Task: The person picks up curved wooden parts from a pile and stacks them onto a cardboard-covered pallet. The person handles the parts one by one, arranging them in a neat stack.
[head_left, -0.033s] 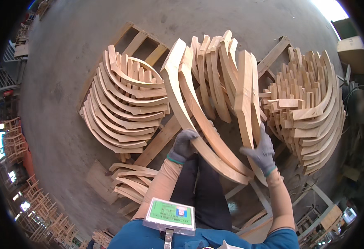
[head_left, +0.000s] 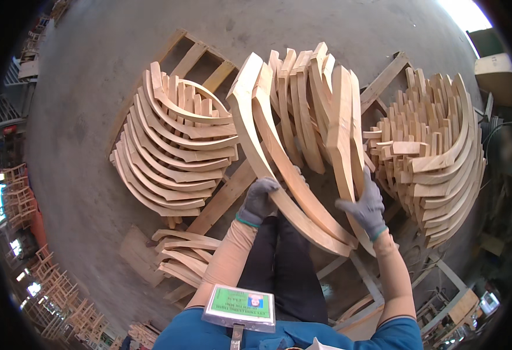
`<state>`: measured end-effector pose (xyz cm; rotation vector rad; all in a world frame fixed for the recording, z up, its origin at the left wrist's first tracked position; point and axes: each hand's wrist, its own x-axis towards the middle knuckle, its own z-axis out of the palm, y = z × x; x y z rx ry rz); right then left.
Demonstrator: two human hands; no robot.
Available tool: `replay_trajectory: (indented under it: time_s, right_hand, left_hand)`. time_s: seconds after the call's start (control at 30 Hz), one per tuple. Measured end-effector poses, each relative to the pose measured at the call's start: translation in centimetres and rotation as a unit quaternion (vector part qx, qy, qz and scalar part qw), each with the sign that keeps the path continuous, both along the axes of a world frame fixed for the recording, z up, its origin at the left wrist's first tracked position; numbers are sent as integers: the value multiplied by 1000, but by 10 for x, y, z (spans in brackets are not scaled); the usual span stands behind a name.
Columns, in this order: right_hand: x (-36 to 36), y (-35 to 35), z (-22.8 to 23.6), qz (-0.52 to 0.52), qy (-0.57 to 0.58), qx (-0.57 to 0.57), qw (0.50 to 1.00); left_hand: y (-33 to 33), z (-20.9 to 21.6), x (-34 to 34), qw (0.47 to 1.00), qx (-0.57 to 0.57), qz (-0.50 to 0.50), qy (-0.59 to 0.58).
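Observation:
My left hand (head_left: 258, 201), in a grey glove, is closed around a pair of long curved wooden chair legs (head_left: 280, 172) that lean side by side in front of me. A second pair of curved legs (head_left: 341, 140) stands to the right, with my gloved right hand (head_left: 368, 205) closed on its lower part. The right thumb lies across the near face of that pair, and its other fingers are partly hidden. Beyond both pairs, several similar curved legs (head_left: 302, 111) stand close together.
A neat stack of curved legs (head_left: 174, 172) lies at the left by a pallet (head_left: 189, 61). Another tall stack (head_left: 442, 175) is at the right. A smaller pile (head_left: 186, 256) sits near my left forearm. Chair frames (head_left: 57, 280) line the far left.
The pair in my right hand has tilted slightly to the left, its top a little higher. My left hand has barely moved.

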<state>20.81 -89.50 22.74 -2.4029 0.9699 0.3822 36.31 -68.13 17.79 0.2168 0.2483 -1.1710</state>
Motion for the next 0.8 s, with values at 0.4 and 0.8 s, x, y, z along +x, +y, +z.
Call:
replay_trajectory:
  time_s: [0.4, 0.8]
  right_hand:
    - [223, -97, -210, -1, 94, -123, 988]
    - [241, -92, -266, -43, 71, -124, 989]
  left_hand:
    - [-127, -234, 135, 998, -32, -9, 45]
    - [-125, -329, 134, 792, 499, -293, -193]
